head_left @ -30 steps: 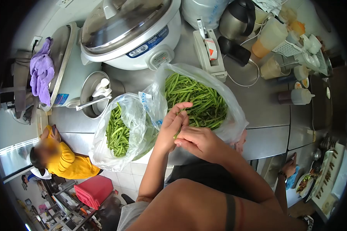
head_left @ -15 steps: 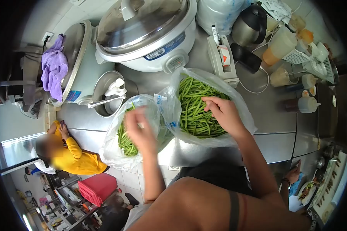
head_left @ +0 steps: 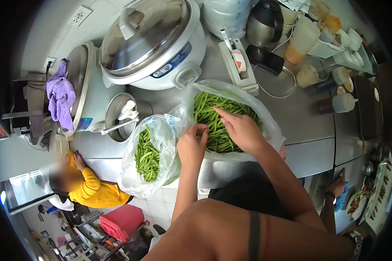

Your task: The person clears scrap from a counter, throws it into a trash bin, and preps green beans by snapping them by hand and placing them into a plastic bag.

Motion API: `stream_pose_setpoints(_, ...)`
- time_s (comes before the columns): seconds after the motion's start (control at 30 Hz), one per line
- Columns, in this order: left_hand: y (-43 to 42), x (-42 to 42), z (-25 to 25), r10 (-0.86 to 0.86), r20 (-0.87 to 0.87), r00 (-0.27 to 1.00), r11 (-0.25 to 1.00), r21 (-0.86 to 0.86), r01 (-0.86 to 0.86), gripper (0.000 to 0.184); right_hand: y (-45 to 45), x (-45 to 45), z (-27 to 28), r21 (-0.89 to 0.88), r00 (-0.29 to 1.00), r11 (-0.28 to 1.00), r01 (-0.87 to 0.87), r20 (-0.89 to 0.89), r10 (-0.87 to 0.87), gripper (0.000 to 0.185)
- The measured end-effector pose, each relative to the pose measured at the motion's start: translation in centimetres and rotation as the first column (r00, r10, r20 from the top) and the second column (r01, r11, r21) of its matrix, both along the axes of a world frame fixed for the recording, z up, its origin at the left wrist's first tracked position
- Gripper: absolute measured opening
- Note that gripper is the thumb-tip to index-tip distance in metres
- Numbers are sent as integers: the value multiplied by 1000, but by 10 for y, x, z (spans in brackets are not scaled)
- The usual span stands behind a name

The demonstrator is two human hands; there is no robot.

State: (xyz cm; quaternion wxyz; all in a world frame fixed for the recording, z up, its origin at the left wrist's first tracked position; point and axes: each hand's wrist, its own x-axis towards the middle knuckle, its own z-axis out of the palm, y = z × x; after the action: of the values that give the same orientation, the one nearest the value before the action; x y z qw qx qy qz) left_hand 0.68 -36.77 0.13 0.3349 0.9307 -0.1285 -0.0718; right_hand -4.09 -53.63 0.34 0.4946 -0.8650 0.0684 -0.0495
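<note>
While both hands work over plastic bags: the left hand (head_left: 191, 143) and right hand (head_left: 245, 130) are close together but apart, over green beans (head_left: 222, 143) heaped in the larger bag (head_left: 272, 130).

Left hand: its thumb and index finger draw close at the near-left edge of the heap; whether a bean is caught between them cannot be told.

Right hand: it is partly open, index finger reaching out with the thumb parted from it, fingertips at the beans; no bean is seen in its hold.

Smaller bag: just left of the left hand, the smaller bag (head_left: 128, 176) holds a modest pile of pieces (head_left: 147, 160) that look shorter than the beans under the fingers.

Progress: judged by the two piles, the lesser share lies set apart in the smaller bag; the greater share, mostly long beans, lies in the larger bag and appears unsorted.

Beyond the hands: a rice cooker (head_left: 195, 58) stands farther off, with a metal pot (head_left: 113, 113) beyond the left hand and a tape dispenser (head_left: 244, 80) beyond the right.

Far left of the hands: a person in yellow (head_left: 98, 189) is beside the counter (head_left: 302, 115).
</note>
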Motion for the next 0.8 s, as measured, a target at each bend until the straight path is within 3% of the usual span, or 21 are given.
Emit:
stream_pose_setpoints(0.13,-5,-1,12,-63,182,981,996,-54,73,11,-1,-10,-10,-129,998,989,-67,-17,65,23)
stream_pose_setpoints(0.23,-5,1,21,-157,268,950,984,-40,174,12,2,-12,2,19,994,1000,4,-109,-2,24)
stream_pose_setpoints(0.33,-1,5,27,-248,332,910,964,-7,265,15,-5,-10,33,-10,961,1000,-11,-275,8,27)
stream_pose_setpoints(0.43,1,6,33,-270,335,903,957,-11,290,16,-6,-11,21,109,984,992,-61,-160,78,29)
stream_pose_setpoints(0.53,6,11,31,-296,358,886,948,-8,320,20,-1,-12,27,291,968,948,-129,-172,185,30)
stream_pose_setpoints(0.63,9,9,24,-208,297,932,954,-147,260,21,3,-11,29,450,959,881,-146,-155,238,32)
stream_pose_setpoints(0.73,11,5,28,-187,69,980,921,-334,200,19,3,-7,33,644,930,762,-69,-235,284,35)
stream_pose_setpoints(0.8,14,2,24,-151,53,987,921,-356,160,16,8,-5,24,824,950,566,23,-194,245,33)
